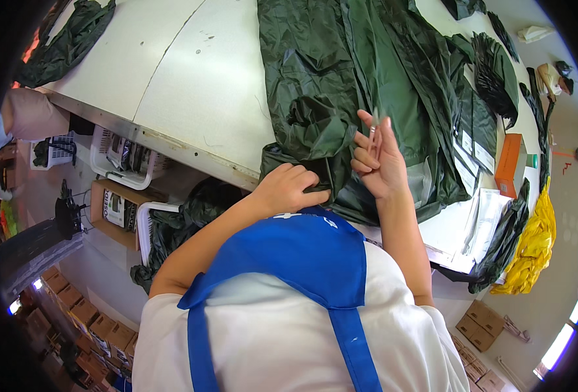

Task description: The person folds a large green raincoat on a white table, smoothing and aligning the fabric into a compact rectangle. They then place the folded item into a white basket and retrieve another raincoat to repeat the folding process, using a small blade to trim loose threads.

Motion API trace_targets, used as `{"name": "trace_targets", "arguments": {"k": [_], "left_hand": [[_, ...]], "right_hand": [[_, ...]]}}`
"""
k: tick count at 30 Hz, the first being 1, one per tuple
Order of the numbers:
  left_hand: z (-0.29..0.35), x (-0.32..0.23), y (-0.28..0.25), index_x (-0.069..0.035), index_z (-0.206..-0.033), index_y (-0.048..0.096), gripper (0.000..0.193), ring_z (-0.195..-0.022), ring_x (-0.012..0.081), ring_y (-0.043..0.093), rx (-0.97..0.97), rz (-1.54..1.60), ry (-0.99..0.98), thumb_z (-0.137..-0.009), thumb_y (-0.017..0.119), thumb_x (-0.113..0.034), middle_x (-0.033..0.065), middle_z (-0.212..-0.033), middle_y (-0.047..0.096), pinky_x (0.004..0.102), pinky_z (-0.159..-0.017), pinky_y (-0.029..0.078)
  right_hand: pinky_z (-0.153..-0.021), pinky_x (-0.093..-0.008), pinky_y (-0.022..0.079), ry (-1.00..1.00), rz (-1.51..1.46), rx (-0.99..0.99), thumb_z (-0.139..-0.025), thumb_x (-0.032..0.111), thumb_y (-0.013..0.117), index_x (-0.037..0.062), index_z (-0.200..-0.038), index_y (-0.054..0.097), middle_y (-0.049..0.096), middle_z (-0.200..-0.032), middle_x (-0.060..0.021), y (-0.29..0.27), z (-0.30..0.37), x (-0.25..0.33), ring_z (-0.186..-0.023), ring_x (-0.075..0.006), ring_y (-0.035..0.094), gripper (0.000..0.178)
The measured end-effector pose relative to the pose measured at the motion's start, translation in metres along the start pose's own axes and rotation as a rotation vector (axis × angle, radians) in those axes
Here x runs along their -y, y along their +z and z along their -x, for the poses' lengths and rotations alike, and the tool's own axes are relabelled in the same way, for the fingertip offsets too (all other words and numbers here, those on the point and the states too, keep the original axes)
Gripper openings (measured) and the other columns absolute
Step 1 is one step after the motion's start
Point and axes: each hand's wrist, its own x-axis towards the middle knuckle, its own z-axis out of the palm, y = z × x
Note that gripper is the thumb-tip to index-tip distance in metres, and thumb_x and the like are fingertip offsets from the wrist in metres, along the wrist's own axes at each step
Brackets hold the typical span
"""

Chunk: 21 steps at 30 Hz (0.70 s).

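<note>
Dark green, shiny waterproof fabric [393,85] lies in long folds across the table in front of me, with a bunched part near the table's front edge. My left hand [289,187] is closed on that bunched fabric, its fingertips partly hidden in the folds. To its right, my right hand [382,157] is raised over the fabric, palm turned up. Its fingers curl round small thread snips [372,134], whose blurred metal tips point away from me.
The white table [204,72] has a metal front edge. An orange box [510,164], papers [485,222] and yellow fabric [533,235] are at the right. Below the left edge stand a white basket [122,176] and a cardboard box [116,228]. Another person's sleeve [37,114] shows far left.
</note>
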Motion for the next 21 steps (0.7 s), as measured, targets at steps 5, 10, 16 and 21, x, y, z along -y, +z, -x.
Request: {"name": "trace_targets", "arguments": {"k": [5, 10, 16, 21], "left_hand": [[-0.004, -0.003, 0.004, -0.015, -0.105, 0.067, 0.038, -0.115, 0.0271, 0.051, 0.062, 0.000, 0.010, -0.067, 0.064, -0.010, 0.0097, -0.126, 0.053, 0.0396, -0.086, 0.044], [-0.010, -0.010, -0.013, -0.007, -0.123, 0.057, 0.048, -0.119, 0.0296, 0.051, 0.061, 0.714, -0.419, -0.076, 0.063, -0.003, 0.0141, -0.130, 0.052, 0.0401, -0.098, 0.041], [-0.047, -0.018, -0.053, 0.001, -0.133, 0.042, 0.047, -0.113, 0.0208, 0.055, -0.266, 1.798, -0.566, -0.089, 0.053, -0.009, 0.0132, -0.123, 0.057, 0.0351, -0.098, 0.043], [-0.059, -0.032, -0.072, 0.003, -0.134, 0.041, 0.048, -0.114, 0.0204, 0.054, -0.242, 1.829, -0.545, -0.090, 0.053, -0.013, 0.0127, -0.126, 0.056, 0.0353, -0.099, 0.042]], "right_hand": [[-0.044, -0.0208, 0.026, -0.061, 0.241, -0.118, -0.090, 0.020, 0.059, 0.0093, -0.104, 0.057, 0.049, -0.069, 0.0045, -0.006, -0.003, -0.015, -0.044, -0.0038, 0.030, 0.018], [-0.047, -0.0228, 0.028, -0.149, -0.262, -0.255, -0.081, 0.013, 0.059, 0.0140, -0.083, 0.060, 0.045, -0.056, 0.0092, 0.002, 0.017, -0.001, -0.043, -0.0062, 0.029, 0.002], [-0.051, -0.0218, 0.037, -0.192, -0.451, 0.036, -0.085, 0.021, 0.051, 0.0066, -0.090, 0.062, 0.059, -0.067, -0.0009, -0.005, 0.039, -0.002, -0.043, -0.0084, 0.035, 0.019], [-0.065, -0.0256, 0.049, -0.191, -0.414, 0.211, -0.090, 0.026, 0.049, 0.0048, -0.098, 0.062, 0.065, -0.082, -0.0043, -0.027, 0.042, -0.003, -0.052, -0.0093, 0.048, 0.026]]}}
